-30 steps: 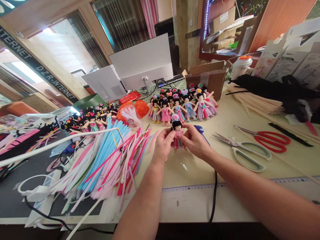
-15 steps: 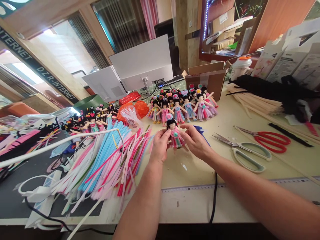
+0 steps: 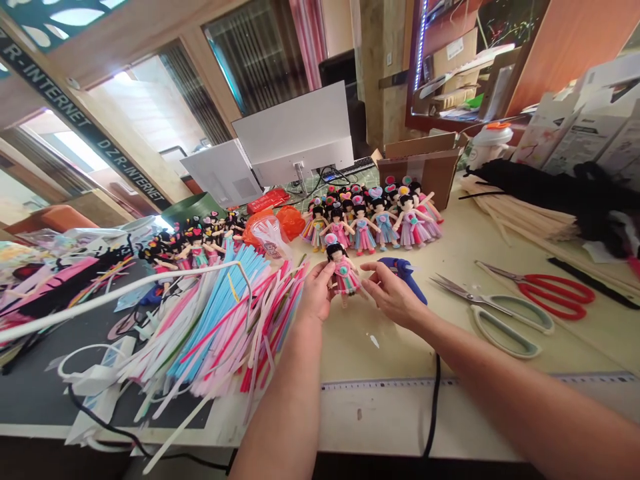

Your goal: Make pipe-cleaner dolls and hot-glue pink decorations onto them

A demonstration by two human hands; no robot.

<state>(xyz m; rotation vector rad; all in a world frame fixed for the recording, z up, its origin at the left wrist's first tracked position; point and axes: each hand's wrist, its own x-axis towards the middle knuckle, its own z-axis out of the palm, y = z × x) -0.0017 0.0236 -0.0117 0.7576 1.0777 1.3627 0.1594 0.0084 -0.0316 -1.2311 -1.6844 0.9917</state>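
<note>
A small pipe-cleaner doll [image 3: 345, 272] with black hair, a pink dress and a green rosette on its front is held upright above the table. My left hand [image 3: 317, 290] pinches it at its side, thumb in front. Just right of the doll is my right hand [image 3: 390, 290], its thumb and fingers apart near the skirt; whether a fingertip touches the skirt I cannot tell. Behind that hand lies a blue glue gun [image 3: 411, 283], partly hidden by it. Several similar dolls [image 3: 385, 223] stand in rows behind.
Loose pipe cleaners [image 3: 215, 320] in blue, pink and white spread to the left. Grey-handled scissors [image 3: 510, 317] and red-handled scissors [image 3: 555, 290] lie right. A ruler strip [image 3: 380, 385] runs along the front. At the back are a monitor [image 3: 297, 127] and a cardboard box [image 3: 425, 163].
My right hand has come away from the doll's side, and its fingers have spread. The doll stays in my left hand. The whole view has shifted slightly.
</note>
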